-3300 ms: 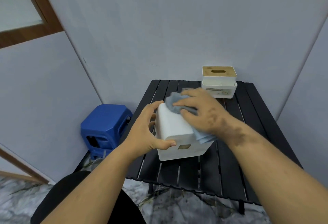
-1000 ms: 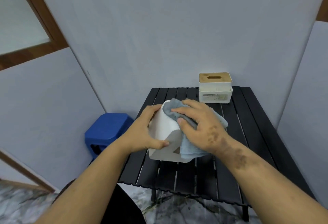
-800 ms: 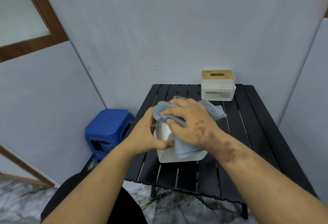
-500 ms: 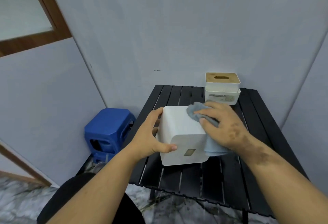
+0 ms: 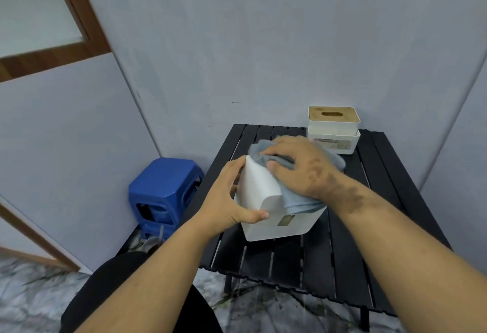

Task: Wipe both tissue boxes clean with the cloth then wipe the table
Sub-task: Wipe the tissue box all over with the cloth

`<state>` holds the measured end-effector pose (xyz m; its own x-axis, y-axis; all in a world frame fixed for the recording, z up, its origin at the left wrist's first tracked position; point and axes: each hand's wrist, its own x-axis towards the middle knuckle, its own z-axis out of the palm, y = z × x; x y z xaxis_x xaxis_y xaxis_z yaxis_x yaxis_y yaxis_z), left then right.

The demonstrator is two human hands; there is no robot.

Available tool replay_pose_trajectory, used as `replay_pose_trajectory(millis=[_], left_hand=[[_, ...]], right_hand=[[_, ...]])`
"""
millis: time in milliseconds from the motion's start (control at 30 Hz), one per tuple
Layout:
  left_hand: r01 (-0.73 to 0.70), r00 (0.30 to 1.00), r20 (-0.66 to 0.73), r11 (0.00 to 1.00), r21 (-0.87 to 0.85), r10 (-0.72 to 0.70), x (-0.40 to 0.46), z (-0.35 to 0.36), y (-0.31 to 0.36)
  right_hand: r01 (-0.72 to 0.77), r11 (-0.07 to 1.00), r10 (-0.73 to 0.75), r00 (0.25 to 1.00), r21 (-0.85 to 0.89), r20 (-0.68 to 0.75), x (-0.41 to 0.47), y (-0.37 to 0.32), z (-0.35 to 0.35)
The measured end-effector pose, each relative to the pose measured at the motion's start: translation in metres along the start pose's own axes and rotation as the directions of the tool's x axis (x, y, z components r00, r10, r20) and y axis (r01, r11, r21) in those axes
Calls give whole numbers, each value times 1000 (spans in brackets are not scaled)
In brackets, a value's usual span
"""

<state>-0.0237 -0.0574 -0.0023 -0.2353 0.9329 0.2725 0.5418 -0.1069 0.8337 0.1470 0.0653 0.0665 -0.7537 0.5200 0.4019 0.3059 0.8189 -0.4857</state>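
While the left hand (image 5: 226, 201) grips the near box (image 5: 274, 208) on the counter (image 5: 342, 253), the right hand (image 5: 303, 169) presses the cloth (image 5: 295, 198) on it; the far box (image 5: 333, 129), contents hidden, stands behind.

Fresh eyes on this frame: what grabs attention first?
Mid-table, the right hand presses a grey-blue cloth onto a plain white tissue box, which the left hand grips by its side. A second white tissue box with a wooden lid sits at the black slatted table's far right corner; a blue plastic stool stands left.
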Motion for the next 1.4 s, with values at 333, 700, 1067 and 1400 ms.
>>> replay_pose_trajectory(millis=[333, 700, 1067, 1400], left_hand=[[14, 1000, 6, 1000, -15, -14, 0, -4, 0], [33, 999, -35, 998, -56, -35, 0, 2, 6], [57, 998, 25, 993, 101, -59, -4, 8, 28], [-63, 944, 323, 919, 390, -72, -4, -8, 47]], right_hand=[[-106, 958, 148, 979, 267, -143, -61, 68, -8], [195, 970, -136, 928, 142, -348, -73, 41, 25], [-40, 773, 375, 833, 633, -406, -76, 63, 37], [-49, 664, 441, 832, 747, -338, -86, 64, 51]])
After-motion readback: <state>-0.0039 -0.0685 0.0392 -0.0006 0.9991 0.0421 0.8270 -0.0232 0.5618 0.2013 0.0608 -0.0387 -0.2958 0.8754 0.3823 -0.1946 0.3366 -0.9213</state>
